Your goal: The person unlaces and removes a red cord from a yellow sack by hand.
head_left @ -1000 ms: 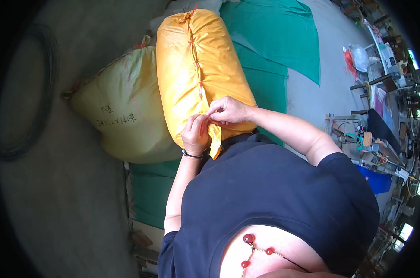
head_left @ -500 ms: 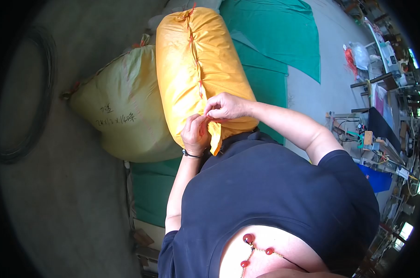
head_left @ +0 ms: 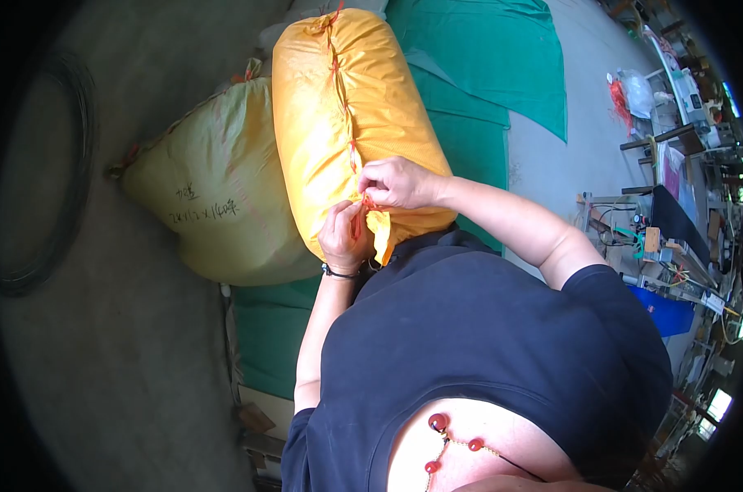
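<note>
A full yellow sack [head_left: 388, 107] lies lengthwise in front of my body, its top seam laced with red string. At its near end, my left hand [head_left: 344, 234] is closed on the red string [head_left: 366, 201], with a bracelet at the wrist. Just above and to the right, my right hand [head_left: 397, 183] pinches the same string, its fingertips close to the left ones. A loose yellow flap of the sack's gathered corner [head_left: 379, 232] hangs below the string. The exact path of the string inside my fingers is hidden.
A paler sack [head_left: 232, 180] with handwriting leans against the yellow one on the left. Green sheets [head_left: 470, 66] lie under and behind it. A dark coil [head_left: 80, 164] rests on the floor at far left. Benches with equipment [head_left: 674, 254] stand at the right.
My right hand has shifted slightly up and left, and more red string shows between my hands. The yellow flap has changed shape. My left hand stays nearly in place.
</note>
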`<act>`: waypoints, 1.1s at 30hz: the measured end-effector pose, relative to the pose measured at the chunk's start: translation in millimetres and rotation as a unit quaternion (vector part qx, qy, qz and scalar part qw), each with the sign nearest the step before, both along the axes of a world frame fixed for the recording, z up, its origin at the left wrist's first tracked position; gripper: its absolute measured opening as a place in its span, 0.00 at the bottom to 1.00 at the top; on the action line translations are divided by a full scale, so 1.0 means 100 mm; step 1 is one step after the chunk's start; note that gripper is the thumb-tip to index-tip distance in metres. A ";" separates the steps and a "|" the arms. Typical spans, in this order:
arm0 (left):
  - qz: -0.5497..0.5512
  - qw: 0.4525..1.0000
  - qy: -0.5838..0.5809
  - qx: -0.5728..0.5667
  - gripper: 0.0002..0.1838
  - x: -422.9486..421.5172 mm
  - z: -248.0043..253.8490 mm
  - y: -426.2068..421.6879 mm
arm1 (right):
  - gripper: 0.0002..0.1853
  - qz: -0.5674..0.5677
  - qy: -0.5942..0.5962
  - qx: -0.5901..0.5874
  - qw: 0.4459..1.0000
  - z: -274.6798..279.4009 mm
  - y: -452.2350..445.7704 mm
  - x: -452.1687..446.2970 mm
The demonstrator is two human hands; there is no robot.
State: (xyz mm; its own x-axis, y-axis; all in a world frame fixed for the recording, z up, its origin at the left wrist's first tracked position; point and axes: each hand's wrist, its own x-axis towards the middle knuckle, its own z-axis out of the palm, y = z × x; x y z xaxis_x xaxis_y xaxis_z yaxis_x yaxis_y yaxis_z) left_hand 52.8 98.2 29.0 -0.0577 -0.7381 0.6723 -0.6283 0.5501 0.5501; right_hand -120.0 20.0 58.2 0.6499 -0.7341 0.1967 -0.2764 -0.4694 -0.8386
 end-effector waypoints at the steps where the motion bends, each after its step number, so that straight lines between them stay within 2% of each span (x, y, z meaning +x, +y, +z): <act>1: 0.001 1.000 -0.004 -0.004 0.13 0.00 -0.01 -0.01 | 0.06 -0.004 0.030 -0.148 0.989 -0.01 -0.01 0.00; 4: -0.003 1.000 -0.006 -0.010 0.12 0.01 0.00 -0.02 | 0.04 -0.019 0.004 -0.084 0.996 0.01 -0.01 0.01; 5: -0.004 1.000 -0.005 -0.011 0.12 0.01 0.01 -0.02 | 0.04 -0.020 -0.029 0.094 0.995 0.03 0.00 0.02; 6: -0.005 1.000 -0.003 -0.015 0.12 0.00 0.01 -0.03 | 0.04 -0.021 -0.061 0.269 0.961 0.07 0.03 0.03; 7: -0.005 1.000 -0.001 -0.020 0.12 0.00 -0.01 -0.03 | 0.05 -0.021 -0.092 0.435 0.896 0.10 0.06 0.03; 10: -0.003 1.000 -0.004 -0.021 0.12 0.00 0.00 -0.02 | 0.07 0.004 -0.121 0.469 0.875 0.13 0.10 0.01; 13: -0.004 1.000 -0.006 -0.019 0.12 0.02 -0.02 -0.02 | 0.09 0.067 -0.058 0.363 0.927 -0.01 0.07 0.01; 16: -0.008 1.000 -0.009 -0.016 0.13 0.00 0.00 -0.02 | 0.10 0.072 -0.004 0.335 0.939 0.05 0.04 -0.03; 26: -0.031 0.999 -0.035 -0.001 0.12 0.04 0.01 0.02 | 0.09 0.105 0.004 0.303 0.947 -0.01 -0.04 -0.02; 28: -0.030 0.999 -0.037 0.002 0.12 0.05 0.03 0.00 | 0.09 0.098 0.038 0.149 0.983 -0.03 -0.06 0.01; 30: -0.024 0.999 -0.040 0.004 0.11 0.06 0.04 -0.01 | 0.08 0.091 0.047 -0.035 0.994 -0.04 -0.06 0.03; 33: 0.002 0.998 -0.046 0.030 0.10 0.08 0.06 -0.01 | 0.05 0.065 0.068 -0.138 0.986 -0.03 -0.12 0.00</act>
State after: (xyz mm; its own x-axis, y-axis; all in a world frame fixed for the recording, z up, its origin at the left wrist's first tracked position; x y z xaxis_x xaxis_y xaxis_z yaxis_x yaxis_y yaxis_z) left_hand 60.4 97.7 34.9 -0.1133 -0.7778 0.6183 -0.6800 0.5144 0.5224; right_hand -120.3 8.2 54.7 0.7690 -0.5740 0.2815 -0.3008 -0.7134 -0.6330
